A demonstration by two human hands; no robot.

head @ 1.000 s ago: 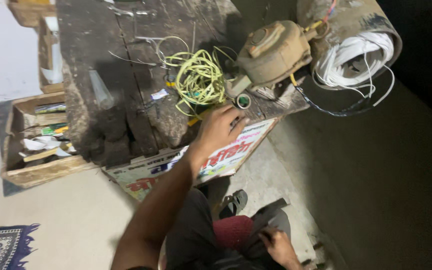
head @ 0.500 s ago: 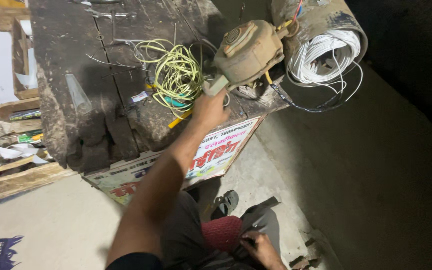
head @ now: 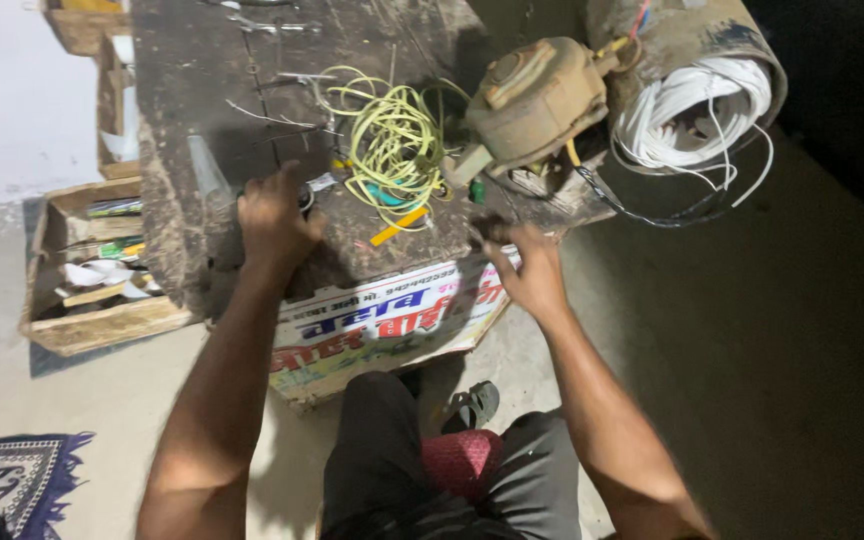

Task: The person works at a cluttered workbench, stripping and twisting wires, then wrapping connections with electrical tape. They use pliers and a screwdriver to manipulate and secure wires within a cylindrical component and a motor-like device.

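Head view: left hand [head: 274,218] curled on the worktop [head: 192,90], closed over a small dark object [head: 305,199], mostly hidden. Right hand [head: 522,268] at the top's front edge, blurred, grip unclear. Yellow wire [head: 394,140] between them; motor [head: 534,98] and white cable [head: 687,110] beyond.

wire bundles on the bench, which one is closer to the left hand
The yellow-green wire tangle, just right of the left hand. The white coil sits far off inside the drum at the bench's right end.

A rough electrical repair workshop — a grimy tabletop [head: 192,120] strewn with yellow wire [head: 392,140], a worn motor [head: 532,100], white cable coils [head: 682,120] — tool crates [head: 92,290] on concrete floor [head: 72,400].
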